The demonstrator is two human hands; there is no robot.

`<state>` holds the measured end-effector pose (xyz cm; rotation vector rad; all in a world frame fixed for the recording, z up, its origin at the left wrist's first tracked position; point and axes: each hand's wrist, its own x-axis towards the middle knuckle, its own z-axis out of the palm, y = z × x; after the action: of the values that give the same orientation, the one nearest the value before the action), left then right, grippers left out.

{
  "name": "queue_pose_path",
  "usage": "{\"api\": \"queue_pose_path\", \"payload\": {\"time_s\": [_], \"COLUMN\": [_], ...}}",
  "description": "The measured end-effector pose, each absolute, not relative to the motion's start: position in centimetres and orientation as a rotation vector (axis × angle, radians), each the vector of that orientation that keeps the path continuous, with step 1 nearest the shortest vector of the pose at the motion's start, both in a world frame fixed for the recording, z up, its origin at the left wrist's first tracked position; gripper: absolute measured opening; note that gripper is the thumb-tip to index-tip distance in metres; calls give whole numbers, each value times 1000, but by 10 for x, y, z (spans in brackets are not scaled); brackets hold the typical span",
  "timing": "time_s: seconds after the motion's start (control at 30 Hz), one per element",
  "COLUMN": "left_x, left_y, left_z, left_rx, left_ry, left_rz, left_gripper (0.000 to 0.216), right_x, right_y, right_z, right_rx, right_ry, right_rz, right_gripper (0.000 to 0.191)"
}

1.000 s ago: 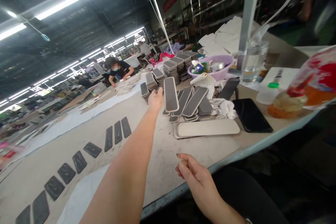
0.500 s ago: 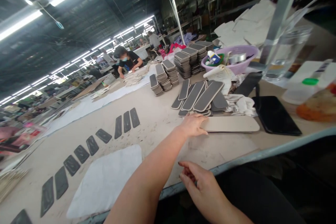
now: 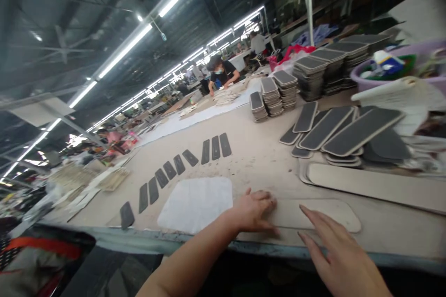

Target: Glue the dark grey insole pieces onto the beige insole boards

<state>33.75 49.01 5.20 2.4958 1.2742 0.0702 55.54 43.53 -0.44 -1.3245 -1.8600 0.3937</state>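
My left hand [image 3: 256, 213] grips the left end of a long beige panel with rounded corners [image 3: 320, 213], fingers over the far side and thumb at the near side, slightly blurred. My right hand [image 3: 339, 250] is at the panel's near side with its fingers apart and nothing held; whether it touches the panel I cannot tell. Behind lies a stack of similar beige panels [image 3: 376, 183]. To the left of my left hand is a white sheet [image 3: 198, 204], and a row of dark strips [image 3: 165, 174] runs beyond it.
Loose dark pads with pale edges [image 3: 327, 127] overlap at the right, with neat pad stacks [image 3: 272, 95] behind them. A purple basin [image 3: 362, 72] holds small items. The table edge [image 3: 289, 248] runs close in front. A co-worker [image 3: 223, 74] leans over the table's far end.
The view has swung right to left, so things appear shifted right. My left hand has brought one beige panel from the stack toward the near edge. My right hand has opened beside it.
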Motion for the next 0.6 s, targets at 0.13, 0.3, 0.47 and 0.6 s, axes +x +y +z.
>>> {"api": "queue_pose_path", "payload": {"time_s": [0.13, 0.3, 0.47, 0.6], "left_x": [300, 246, 213, 208], "left_y": [515, 602, 658, 677], "left_z": [49, 56, 43, 29], "left_rx": [2443, 2259, 2155, 2153], "left_ry": [1621, 2178, 2310, 2294], "left_rz": [105, -43, -299, -415], "left_gripper": [43, 32, 24, 26], "right_x": [552, 555, 558, 558], "right_y": [440, 441, 445, 444], "right_z": [-39, -67, -76, -75], "right_rx": [-1323, -1290, -1268, -1262], "right_ry": [-2086, -2211, -2203, -2177], "right_rz": [64, -88, -73, -20], "right_gripper": [56, 57, 58, 63]}}
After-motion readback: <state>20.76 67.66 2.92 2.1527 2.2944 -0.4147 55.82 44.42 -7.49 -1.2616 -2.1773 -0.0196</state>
